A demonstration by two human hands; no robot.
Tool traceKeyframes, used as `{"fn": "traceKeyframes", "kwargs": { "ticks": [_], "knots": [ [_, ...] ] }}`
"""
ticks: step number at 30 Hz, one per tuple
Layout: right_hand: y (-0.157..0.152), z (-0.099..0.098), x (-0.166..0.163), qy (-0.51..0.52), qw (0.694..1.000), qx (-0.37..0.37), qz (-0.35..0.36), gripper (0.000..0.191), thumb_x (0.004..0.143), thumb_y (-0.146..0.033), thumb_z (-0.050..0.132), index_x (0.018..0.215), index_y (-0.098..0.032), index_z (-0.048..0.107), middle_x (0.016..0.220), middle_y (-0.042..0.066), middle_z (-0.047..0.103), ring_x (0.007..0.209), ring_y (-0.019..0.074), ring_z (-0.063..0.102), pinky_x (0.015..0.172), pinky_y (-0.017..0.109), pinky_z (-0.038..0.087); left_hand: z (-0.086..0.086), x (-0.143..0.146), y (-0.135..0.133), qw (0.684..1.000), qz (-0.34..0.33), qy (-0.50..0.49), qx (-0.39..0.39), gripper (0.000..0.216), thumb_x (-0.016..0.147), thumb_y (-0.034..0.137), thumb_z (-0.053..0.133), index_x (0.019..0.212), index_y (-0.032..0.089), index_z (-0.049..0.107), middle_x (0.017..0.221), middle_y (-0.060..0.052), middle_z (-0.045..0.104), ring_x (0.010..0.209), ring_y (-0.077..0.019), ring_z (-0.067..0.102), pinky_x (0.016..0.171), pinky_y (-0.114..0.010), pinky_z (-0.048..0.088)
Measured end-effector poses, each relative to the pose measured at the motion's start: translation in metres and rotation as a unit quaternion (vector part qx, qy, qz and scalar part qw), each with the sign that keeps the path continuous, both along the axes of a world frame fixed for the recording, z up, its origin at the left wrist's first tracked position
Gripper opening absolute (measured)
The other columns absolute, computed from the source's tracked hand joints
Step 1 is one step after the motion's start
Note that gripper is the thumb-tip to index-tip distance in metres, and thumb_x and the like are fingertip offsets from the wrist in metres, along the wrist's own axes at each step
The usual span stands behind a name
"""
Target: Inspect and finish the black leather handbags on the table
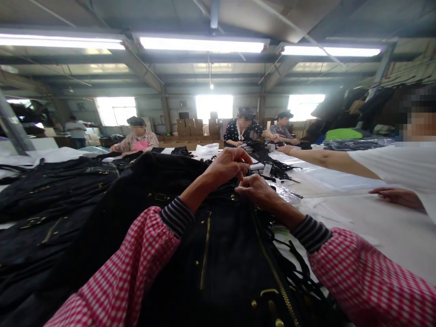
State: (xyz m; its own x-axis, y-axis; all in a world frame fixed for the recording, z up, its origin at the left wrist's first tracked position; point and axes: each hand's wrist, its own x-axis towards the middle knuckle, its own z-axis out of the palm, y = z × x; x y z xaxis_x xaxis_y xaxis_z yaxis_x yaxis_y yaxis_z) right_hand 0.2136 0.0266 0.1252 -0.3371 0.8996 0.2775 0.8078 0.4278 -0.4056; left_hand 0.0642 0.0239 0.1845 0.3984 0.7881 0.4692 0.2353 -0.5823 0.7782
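A black jacket (221, 254) with brass zips and studs lies in front of me on the white table (384, 231). My left hand (226, 165) is closed in a pinch at the jacket's far edge, near the collar. My right hand (257, 188) is closed just beside it, fingers pressed on the same spot of the jacket. What the fingertips pinch is too small to make out. Both my sleeves are red-and-white check over striped cuffs.
A heap of more black jackets (54, 195) lies at the left. A co-worker's arm (323, 156) and hand (398, 196) reach over the table from the right. Several people sit at the far end, with cardboard boxes (190, 127) behind them. Clear plastic bags (306, 175) lie on the table.
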Motion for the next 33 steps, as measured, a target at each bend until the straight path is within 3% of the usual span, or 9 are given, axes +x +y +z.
{"fn": "traceKeyframes", "kwargs": {
  "ticks": [4, 8, 10, 12, 17, 20, 24, 29, 33],
  "knots": [
    [-0.02, -0.001, -0.025, 0.005, 0.993, 0.111, -0.029, 0.017, 0.087, -0.021, 0.065, 0.071, -0.017, 0.069, 0.07, 0.003, 0.065, 0.068, 0.0169, 0.059, 0.06, 0.029, 0.03, 0.008, 0.002, -0.012, 0.999, 0.001, -0.004, 0.041, 0.015, 0.074, 0.003, 0.064, 0.085, 0.012, 0.07, 0.07, 0.003, 0.064, 0.056, -0.0089, 0.062, 0.056, -0.021, 0.048],
    [-0.059, -0.011, -0.04, 0.065, 0.963, 0.153, 0.211, 0.016, 0.095, -0.03, 0.066, 0.085, -0.019, 0.073, 0.085, 0.002, 0.07, 0.074, 0.0142, 0.062, 0.066, 0.025, 0.036, 0.013, 0.005, -0.023, 0.999, -0.005, 0.022, 0.028, 0.012, 0.076, 0.008, 0.067, 0.086, 0.013, 0.073, 0.067, 0.002, 0.065, 0.061, -0.0098, 0.062, 0.06, -0.022, 0.047],
    [-0.067, -0.016, -0.031, 0.075, 0.958, 0.125, 0.249, 0.031, 0.099, -0.041, 0.062, 0.081, -0.018, 0.072, 0.075, 0.0, 0.067, 0.067, 0.0128, 0.059, 0.063, 0.024, 0.037, 0.013, 0.005, -0.027, 0.999, -0.018, 0.032, 0.031, 0.012, 0.08, 0.016, 0.069, 0.089, 0.013, 0.074, 0.071, 0.0, 0.068, 0.065, -0.011, 0.063, 0.062, -0.022, 0.047],
    [-0.062, -0.019, -0.012, 0.075, 0.976, 0.145, 0.143, 0.031, 0.102, -0.04, 0.057, 0.087, -0.017, 0.073, 0.073, 0.001, 0.067, 0.067, 0.0148, 0.06, 0.064, 0.025, 0.039, 0.014, 0.006, -0.031, 0.997, -0.06, 0.042, 0.039, 0.02, 0.085, 0.028, 0.07, 0.098, 0.014, 0.075, 0.083, -0.003, 0.073, 0.073, -0.0127, 0.065, 0.065, -0.023, 0.047],
    [-0.017, -0.019, 0.032, -0.087, 0.974, 0.207, -0.038, 0.036, 0.095, -0.011, 0.05, 0.13, -0.014, 0.06, 0.122, 0.017, 0.067, 0.108, 0.0275, 0.063, 0.088, 0.035, 0.044, 0.012, 0.01, -0.033, 0.982, -0.153, 0.089, 0.072, 0.039, 0.098, 0.048, 0.055, 0.109, 0.016, 0.075, 0.106, -0.007, 0.074, 0.093, -0.0169, 0.066, 0.078, -0.026, 0.049],
    [0.004, -0.027, 0.041, -0.116, 0.98, 0.137, -0.085, 0.024, 0.095, -0.013, 0.05, 0.112, -0.014, 0.067, 0.104, 0.015, 0.07, 0.095, 0.0273, 0.066, 0.08, 0.034, 0.044, 0.003, 0.006, -0.017, 0.977, 0.019, 0.172, 0.126, 0.047, 0.099, 0.056, 0.048, 0.104, 0.019, 0.075, 0.1, -0.004, 0.074, 0.095, -0.0199, 0.066, 0.084, -0.029, 0.048],
    [0.016, -0.047, 0.037, -0.054, 0.99, 0.114, -0.07, 0.013, 0.092, -0.021, 0.056, 0.087, -0.018, 0.067, 0.095, 0.008, 0.066, 0.089, 0.0218, 0.064, 0.074, 0.03, 0.041, -0.02, 0.0, 0.021, 0.9, 0.262, 0.335, 0.095, 0.046, 0.095, 0.058, 0.05, 0.086, 0.021, 0.076, 0.102, -0.01, 0.075, 0.108, -0.0304, 0.065, 0.098, -0.04, 0.044],
    [0.032, -0.049, 0.034, 0.064, 0.991, 0.102, -0.064, 0.012, 0.084, -0.012, 0.054, 0.093, -0.016, 0.061, 0.095, 0.006, 0.064, 0.087, 0.0174, 0.06, 0.074, 0.027, 0.041, -0.04, 0.017, 0.061, 0.875, 0.327, 0.357, 0.022, 0.051, 0.083, 0.066, 0.064, 0.066, 0.018, 0.069, 0.095, -0.016, 0.076, 0.112, -0.0382, 0.064, 0.104, -0.051, 0.037],
    [0.041, -0.038, 0.04, 0.134, 0.99, 0.041, -0.029, 0.019, 0.091, -0.019, 0.054, 0.108, -0.013, 0.061, 0.078, 0.003, 0.066, 0.066, 0.0146, 0.059, 0.06, 0.024, 0.042, -0.047, 0.032, 0.078, 0.885, 0.341, 0.317, -0.013, 0.036, 0.074, 0.052, 0.076, 0.062, 0.019, 0.066, 0.085, -0.01, 0.074, 0.103, -0.0338, 0.066, 0.098, -0.046, 0.04]
  ]
}}
